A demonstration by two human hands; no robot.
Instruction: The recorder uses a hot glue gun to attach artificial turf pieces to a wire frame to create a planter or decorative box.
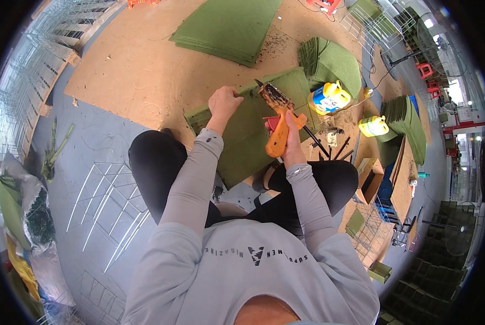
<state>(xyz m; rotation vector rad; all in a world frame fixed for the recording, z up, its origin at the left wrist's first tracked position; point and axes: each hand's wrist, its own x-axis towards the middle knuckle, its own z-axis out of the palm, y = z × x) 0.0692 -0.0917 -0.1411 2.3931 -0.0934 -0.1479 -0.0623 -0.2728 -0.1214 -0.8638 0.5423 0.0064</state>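
A green panel piece (244, 143) with a folded-up far edge lies in front of me, between and beyond my knees. My left hand (224, 106) is closed at its far left edge, fingers curled on the rim; the fingertips are partly hidden. In my right hand (292, 142) is an orange hot glue gun (277, 136), gripped by its handle with fingers by the red trigger. Its dark, glue-crusted nozzle points up and away over the panel's far edge. A black glue stick (314, 140) sticks out of its rear.
Flat green sheets (226, 27) are stacked at the far side of the brown board (128, 70). Right of the panel are fanned green sheets (334, 65), yellow jugs (329, 98), loose black sticks (342, 149) and a cardboard box (369, 179). White wire frames (109, 200) lie on the floor at left.
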